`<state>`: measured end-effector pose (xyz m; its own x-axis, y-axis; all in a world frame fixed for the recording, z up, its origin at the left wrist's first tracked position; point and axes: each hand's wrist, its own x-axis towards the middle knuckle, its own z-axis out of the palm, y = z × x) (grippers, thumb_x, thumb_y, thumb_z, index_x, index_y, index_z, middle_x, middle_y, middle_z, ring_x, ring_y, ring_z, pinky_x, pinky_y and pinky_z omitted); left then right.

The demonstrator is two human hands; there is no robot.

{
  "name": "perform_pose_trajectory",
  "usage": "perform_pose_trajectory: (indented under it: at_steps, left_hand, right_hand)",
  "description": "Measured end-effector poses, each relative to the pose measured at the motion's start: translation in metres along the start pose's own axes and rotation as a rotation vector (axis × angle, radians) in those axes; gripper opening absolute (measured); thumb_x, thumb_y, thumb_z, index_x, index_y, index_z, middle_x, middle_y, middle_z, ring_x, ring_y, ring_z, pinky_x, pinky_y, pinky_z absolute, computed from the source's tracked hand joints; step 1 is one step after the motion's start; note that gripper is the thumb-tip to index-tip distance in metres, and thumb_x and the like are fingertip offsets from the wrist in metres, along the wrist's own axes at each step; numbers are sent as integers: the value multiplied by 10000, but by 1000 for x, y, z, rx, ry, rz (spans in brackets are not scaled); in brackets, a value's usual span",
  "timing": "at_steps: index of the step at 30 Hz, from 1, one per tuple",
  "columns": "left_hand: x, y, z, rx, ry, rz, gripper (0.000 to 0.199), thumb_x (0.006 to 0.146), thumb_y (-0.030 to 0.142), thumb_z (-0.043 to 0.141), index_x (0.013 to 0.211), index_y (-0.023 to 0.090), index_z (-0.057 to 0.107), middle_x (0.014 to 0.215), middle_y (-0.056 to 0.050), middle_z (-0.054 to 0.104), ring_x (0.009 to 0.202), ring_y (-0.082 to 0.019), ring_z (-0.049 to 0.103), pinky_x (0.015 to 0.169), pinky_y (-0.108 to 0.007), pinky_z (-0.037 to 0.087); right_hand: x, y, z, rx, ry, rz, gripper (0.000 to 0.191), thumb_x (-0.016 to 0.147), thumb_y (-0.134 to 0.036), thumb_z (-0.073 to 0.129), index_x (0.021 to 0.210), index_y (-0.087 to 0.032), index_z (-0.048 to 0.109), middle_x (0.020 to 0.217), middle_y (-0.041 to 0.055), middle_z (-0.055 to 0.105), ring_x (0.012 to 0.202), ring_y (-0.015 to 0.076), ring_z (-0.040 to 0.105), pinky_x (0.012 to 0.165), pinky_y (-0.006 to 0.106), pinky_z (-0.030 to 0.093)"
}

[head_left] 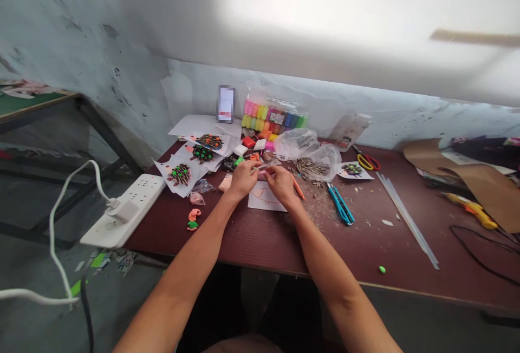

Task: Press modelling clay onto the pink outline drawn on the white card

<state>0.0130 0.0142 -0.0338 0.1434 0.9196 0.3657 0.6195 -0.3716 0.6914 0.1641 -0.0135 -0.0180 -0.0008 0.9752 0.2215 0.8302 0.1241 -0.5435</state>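
Note:
Both hands meet over a white paper (pixel 266 201) with an orange outline drawn on it. My left hand (pixel 245 177) and my right hand (pixel 280 182) have their fingers closed around a small pink piece (pixel 261 175) between them. An orange pen (pixel 298 187) lies just right of my right hand. Green and orange clay bits (pixel 239 161) are behind my left hand. To the left, paper cards (pixel 181 174) carry hedgehog shapes with dark spines and coloured dots. A plastic bag with striped seeds (pixel 311 166) sits to the right.
A white power strip (pixel 124 212) lies at the table's left edge. Coloured clay packs (pixel 274 117) and a phone (pixel 226 105) stand at the back. Rightward are a blue cutter (pixel 341 205), scissors (pixel 368 162), clear sticks (pixel 408 220) and a yellow glue gun (pixel 473 210).

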Motion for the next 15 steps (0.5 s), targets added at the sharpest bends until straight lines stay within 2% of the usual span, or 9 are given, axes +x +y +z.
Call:
perform_pose_trajectory:
  at_steps: [4,8,12,15]
  left_hand:
    - [-2,2,0,117,-59,36,257,906,185,648,1109,200,804,1079,-119,788,1048,-287,686,1019,-438,514]
    - [-3,5,-3,107,-37,11,199,926,242,663,1048,216,817,1049,-118,781,1060,-298,665,1006,-431,492]
    - [-4,8,-6,128,-31,19,191,940,248,650,1034,208,812,1047,-121,775,1057,-299,647,995,-430,474]
    - [-5,10,-8,209,-60,23,204,942,214,620,1038,188,799,1085,-129,762,1081,-297,634,995,-427,464]
  right_hand:
    - [3,5,5,201,73,-41,150,924,-278,665,986,-196,774,968,80,789,859,215,717,813,316,535]
    - [3,6,7,314,85,-58,144,923,-301,668,960,-196,761,941,74,790,822,207,715,778,307,542]
    - [3,6,8,304,88,-64,168,915,-277,660,1028,-198,757,958,71,783,812,199,704,804,320,548]
    - [4,5,7,245,128,-82,193,881,-240,674,1041,-187,769,1046,98,750,808,194,686,818,329,549]
